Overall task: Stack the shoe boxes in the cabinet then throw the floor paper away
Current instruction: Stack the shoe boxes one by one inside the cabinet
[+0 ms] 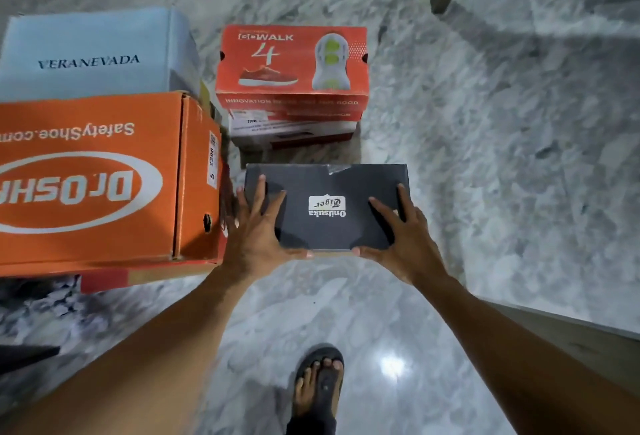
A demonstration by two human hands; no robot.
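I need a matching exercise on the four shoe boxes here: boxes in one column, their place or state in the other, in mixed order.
1. black box
2. red box
3. light blue box
4. orange box

A. far left, beyond the orange one
B. held by the left hand and right hand
C. near left, logo upside down
D. centre, shoe pictured on lid

Pairs: 1-B, 2-D, 3-A, 4-C

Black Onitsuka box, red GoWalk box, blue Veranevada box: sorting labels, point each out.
black Onitsuka box (327, 230): head view, lid top.
red GoWalk box (291, 60): head view, lid top.
blue Veranevada box (90, 50): head view, lid top.
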